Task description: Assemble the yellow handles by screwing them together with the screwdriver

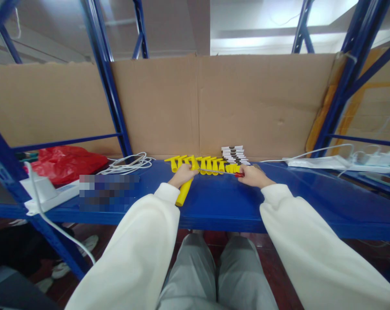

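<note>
While the left hand (183,175) grips a yellow tool (184,192) over the blue shelf (220,202), the right hand (253,175) clasps a red-handled screwdriver (238,175). From here the tool looks light and stiff, perhaps slick, and easiest to hold around its long barrel.

Wears baggy off-wht slvs (135,245) w/ snug cuffs (274,193) & gry trousers (195,271).

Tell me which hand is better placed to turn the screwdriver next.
Probably the right hand: it grips the red-handled screwdriver, whose shaft points toward the yellow piece. The left hand is occupied holding that piece.
</note>
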Motion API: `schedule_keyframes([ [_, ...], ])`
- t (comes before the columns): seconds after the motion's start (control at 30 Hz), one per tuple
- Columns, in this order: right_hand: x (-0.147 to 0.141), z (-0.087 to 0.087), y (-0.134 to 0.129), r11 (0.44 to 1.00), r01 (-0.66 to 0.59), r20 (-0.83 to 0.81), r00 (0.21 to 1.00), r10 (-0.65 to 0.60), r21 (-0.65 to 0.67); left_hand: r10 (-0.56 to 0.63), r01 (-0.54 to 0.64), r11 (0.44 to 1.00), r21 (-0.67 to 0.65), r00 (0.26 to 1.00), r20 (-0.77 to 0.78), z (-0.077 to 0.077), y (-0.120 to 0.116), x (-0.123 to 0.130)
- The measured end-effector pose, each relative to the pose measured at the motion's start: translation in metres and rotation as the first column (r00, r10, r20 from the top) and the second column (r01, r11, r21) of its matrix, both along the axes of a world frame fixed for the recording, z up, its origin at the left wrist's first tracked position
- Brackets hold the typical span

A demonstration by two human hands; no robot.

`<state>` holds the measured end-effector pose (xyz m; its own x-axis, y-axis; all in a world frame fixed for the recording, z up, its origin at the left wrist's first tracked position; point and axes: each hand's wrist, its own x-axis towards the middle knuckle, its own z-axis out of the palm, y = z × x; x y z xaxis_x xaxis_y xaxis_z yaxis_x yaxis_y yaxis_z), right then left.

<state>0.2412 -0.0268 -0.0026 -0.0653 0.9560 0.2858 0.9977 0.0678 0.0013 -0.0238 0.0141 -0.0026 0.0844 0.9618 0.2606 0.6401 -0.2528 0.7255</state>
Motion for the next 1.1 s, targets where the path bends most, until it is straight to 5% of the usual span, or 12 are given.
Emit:
schedule_keyframes([
  [1.1,0.0027,-0.001,0.0022,0.999,-0.037,-0.002,0.999,0.037,0.002,0.018,-0.018,1.0,-0.025,1.0,0.01,-0.0005,0.0032,0.0],
])
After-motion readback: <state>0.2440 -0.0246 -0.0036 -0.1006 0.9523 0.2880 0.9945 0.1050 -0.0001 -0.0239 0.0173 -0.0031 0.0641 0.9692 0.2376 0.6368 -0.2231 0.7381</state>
